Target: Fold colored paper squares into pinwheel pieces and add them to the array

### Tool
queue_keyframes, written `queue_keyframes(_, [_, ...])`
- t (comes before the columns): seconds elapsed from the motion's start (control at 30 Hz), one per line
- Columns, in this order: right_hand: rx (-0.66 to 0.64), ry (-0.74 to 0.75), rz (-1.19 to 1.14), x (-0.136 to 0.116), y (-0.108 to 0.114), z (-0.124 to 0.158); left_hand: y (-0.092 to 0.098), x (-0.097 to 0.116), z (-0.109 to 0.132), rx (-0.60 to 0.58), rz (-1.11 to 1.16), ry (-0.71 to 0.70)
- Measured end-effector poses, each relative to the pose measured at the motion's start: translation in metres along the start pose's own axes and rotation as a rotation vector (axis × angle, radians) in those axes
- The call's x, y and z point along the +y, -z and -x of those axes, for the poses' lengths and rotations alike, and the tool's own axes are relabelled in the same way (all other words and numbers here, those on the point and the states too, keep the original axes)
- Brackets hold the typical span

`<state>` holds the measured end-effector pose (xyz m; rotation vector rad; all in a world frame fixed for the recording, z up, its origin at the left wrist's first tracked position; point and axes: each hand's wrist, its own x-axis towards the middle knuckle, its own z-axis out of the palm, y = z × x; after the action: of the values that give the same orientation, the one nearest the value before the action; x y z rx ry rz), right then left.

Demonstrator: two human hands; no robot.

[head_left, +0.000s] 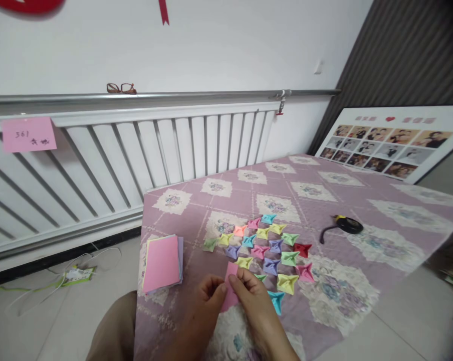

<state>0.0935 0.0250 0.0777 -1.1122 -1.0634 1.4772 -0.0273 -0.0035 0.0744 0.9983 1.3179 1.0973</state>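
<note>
Between my two hands is a narrow strip of folded pink paper, held upright just above the cloth. My left hand pinches its left edge with thumb and curled fingers. On the other side my right hand grips it, thumb pressed flat on the front. Just beyond lie several small folded paper pieces in rows, in yellow, green, blue, purple, pink and red. A blue folded piece sits beside my right hand. To the left is a stack of coloured paper sheets, pink on top.
A floral tablecloth covers the table. A black tape measure with a strap lies at the right. Behind stand a white radiator and a photo board. Glasses rest on the pipe; a power strip is on the floor.
</note>
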Motion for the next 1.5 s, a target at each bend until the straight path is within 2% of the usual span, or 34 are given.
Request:
queue_keyframes(0.1, [-0.016, 0.003, 0.056, 0.008, 0.011, -0.001, -0.003, 0.002, -0.003, 0.085, 0.041, -0.021])
queue_keyframes(0.33, [-0.046, 0.02, -0.007, 0.01, 0.018, 0.007, -0.02, -0.006, -0.007, 0.073, 0.169, 0.055])
queue_keyframes(0.5, [-0.048, 0.01, -0.059, 0.012, 0.021, 0.014, -0.027, -0.005, -0.004, 0.1, 0.11, 0.07])
queue_keyframes(0.7, [0.023, -0.002, -0.129, 0.007, 0.025, 0.022, -0.029, 0.0, 0.004, 0.103, 0.041, 0.005])
queue_keyframes(0.9, [-0.014, -0.007, -0.121, 0.008, 0.031, 0.025, -0.03, -0.005, 0.007, 0.065, 0.093, 0.005])
queue_keyframes(1.1, [-0.048, -0.173, -0.38, 0.012, 0.033, 0.025, -0.03, -0.013, 0.009, -0.059, 0.336, 0.08])
queue_keyframes(1.23, [-0.066, -0.237, -0.373, 0.008, 0.031, 0.026, -0.029, -0.015, 0.011, -0.06, 0.285, 0.103])
queue_keyframes(1.5, [-0.102, -0.25, -0.35, 0.009, 0.033, 0.025, -0.026, -0.008, 0.013, -0.025, 0.069, 0.064])
